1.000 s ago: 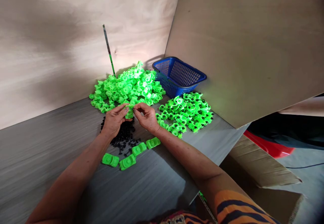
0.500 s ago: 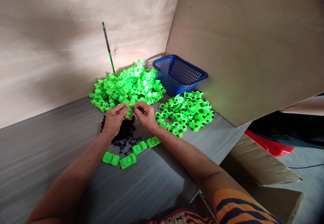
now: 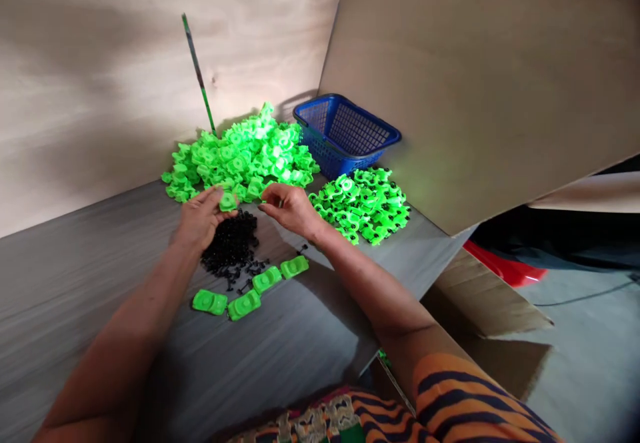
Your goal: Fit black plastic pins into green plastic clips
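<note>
My left hand (image 3: 200,217) is closed on a green plastic toy car body (image 3: 228,201), pinched between thumb and fingers above the table. To its right, my right hand (image 3: 290,208) is apart from the car body; its fingers are curled, with a small gap between thumb and forefinger and nothing visible there. Below the hands lies a heap of small black wheel axles (image 3: 229,246), a few scattered at its near edge. Several green car bodies (image 3: 244,304) rest in a slanting row in front of the heap.
A large pile of green car bodies (image 3: 240,153) lies against the wooden back panel (image 3: 100,83). At the right is a pile of cars with black wheels (image 3: 370,206), near a blue basket (image 3: 345,136). A thin stick (image 3: 197,69) leans behind. Cardboard boxes (image 3: 493,296) stand beyond the table's right edge.
My right hand has come away from the car body, opening a gap between the hands. My left hand still holds the car body. The whole view has shifted slightly.
</note>
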Demonstrator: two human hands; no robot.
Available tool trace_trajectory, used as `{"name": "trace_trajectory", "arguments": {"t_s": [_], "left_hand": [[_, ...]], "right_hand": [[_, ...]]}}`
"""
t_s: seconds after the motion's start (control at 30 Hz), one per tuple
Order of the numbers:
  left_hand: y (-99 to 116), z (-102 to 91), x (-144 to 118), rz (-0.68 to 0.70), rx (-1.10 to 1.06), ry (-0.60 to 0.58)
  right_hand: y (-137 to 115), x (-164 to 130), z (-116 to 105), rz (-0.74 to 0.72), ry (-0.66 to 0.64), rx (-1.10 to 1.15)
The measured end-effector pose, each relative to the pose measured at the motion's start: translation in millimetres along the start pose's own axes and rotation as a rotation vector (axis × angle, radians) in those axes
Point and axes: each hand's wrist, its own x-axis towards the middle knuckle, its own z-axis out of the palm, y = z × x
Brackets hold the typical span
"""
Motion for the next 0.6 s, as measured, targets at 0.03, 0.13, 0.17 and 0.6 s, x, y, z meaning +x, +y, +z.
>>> {"name": "trace_trajectory", "arguments": {"t_s": [0.03, 0.13, 0.17, 0.6], "left_hand": [[1.5, -3.1, 3.4, -0.007, 0.0, 0.038], [3.0, -6.7, 9.3, -0.047, -0.012, 0.091], [2.8, -6.0, 9.5, -0.058, -0.013, 0.084], [5.4, 1.6, -2.5, -0.179, 0.062, -0.066]], "right_hand": [[-3.8, -6.2, -12.0, 0.009, -0.113, -0.148], [-13.4, -30.5, -39.3, 0.058, -0.475, -0.518], [-15.1, -39.0, -44.2, 0.073, -0.573, -0.599], [25.0, -70.9, -20.8, 0.01, -0.692, -0.853]]}}
